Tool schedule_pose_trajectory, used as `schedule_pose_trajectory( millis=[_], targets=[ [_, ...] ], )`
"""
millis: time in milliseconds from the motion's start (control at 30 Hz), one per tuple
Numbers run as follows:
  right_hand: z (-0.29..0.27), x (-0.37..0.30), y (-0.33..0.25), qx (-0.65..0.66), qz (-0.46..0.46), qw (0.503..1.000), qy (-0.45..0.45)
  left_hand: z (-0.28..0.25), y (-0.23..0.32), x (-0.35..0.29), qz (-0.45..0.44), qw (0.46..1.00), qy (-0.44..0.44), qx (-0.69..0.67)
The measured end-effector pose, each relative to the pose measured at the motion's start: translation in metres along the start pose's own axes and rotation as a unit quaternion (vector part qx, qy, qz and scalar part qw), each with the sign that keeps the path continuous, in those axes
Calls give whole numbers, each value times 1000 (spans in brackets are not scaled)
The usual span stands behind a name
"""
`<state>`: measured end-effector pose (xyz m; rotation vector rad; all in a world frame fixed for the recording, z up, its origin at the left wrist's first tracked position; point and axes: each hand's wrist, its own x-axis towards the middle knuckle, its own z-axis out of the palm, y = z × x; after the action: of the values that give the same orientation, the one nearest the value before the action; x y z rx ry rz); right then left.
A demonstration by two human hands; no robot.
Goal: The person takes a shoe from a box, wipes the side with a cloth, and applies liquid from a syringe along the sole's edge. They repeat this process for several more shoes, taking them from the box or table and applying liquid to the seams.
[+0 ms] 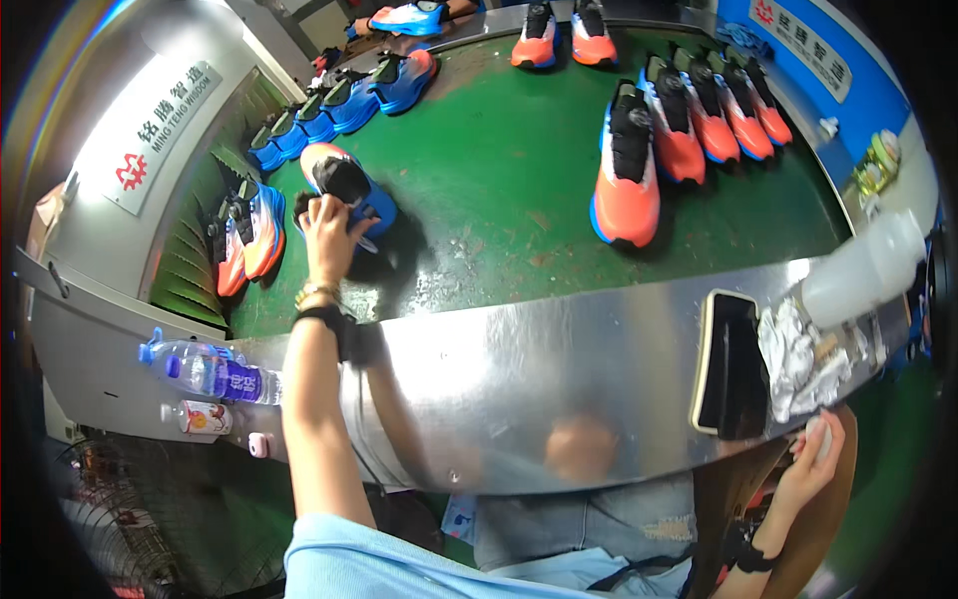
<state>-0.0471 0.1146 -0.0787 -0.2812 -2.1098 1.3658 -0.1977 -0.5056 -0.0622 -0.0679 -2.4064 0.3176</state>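
My left hand [329,238] reaches out over the green belt, its fingers closed on the collar of a blue and orange running shoe [374,205]. The dark opening of that shoe shows beside my fingers; part of it is hidden under them. Low on the right, my right hand [810,469] is held just off the metal edge, its fingers closed round a small white wad [819,439]. A heap of crumpled white paper [793,364] lies on the metal ledge close to it.
Coral shoes [629,185] line the belt's right side; blue shoes [349,105] and a coral pair [261,235] stand left. On the metal ledge [529,369] are a black-screened phone [730,364], a translucent bottle [863,270] and water bottles [215,371]. Another person's arm [461,8] holds a shoe [409,20] beyond.
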Motion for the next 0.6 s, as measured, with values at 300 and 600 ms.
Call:
schedule_pose_trajectory(
  millis=[300, 600],
  targets=[
    [4, 19, 4, -132, -2, 987, 92, 23, -151, -14, -127, 973, -155, 110],
    [-38, 69, 33, -124, 16, 990, 69, -19, -48, 13, -141, 962, -198, 129]
  ],
)
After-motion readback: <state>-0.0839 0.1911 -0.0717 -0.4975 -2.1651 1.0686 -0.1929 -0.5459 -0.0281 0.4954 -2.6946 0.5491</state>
